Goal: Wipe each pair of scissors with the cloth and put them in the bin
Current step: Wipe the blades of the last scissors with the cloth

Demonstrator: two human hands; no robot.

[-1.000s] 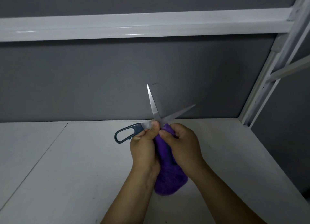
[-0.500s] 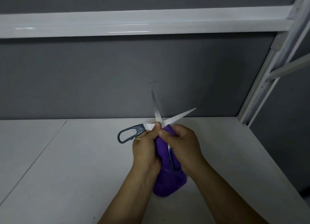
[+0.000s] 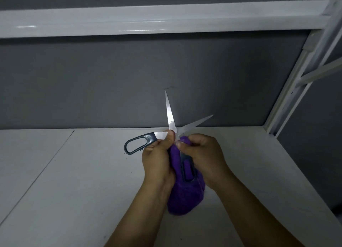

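Note:
A pair of scissors (image 3: 169, 113) with dark grey handles is held spread wide above the white table. One blade points up, the other to the right. My left hand (image 3: 157, 158) pinches the scissors at the pivot, with one handle loop sticking out to the left. My right hand (image 3: 201, 154) grips the purple cloth (image 3: 185, 195) against the base of the blades. The second handle loop lies on the cloth between my hands. The cloth hangs down below my wrists. No bin is in view.
The white table (image 3: 74, 182) runs to a grey back wall (image 3: 111, 80). A white shelf beam (image 3: 148, 17) crosses overhead. A white upright post (image 3: 296, 80) stands at the right rear corner, with the table's right edge beyond it.
The scissors and both hands shifted slightly; the upward blade tilted a little and came back. Both grips stay the same.

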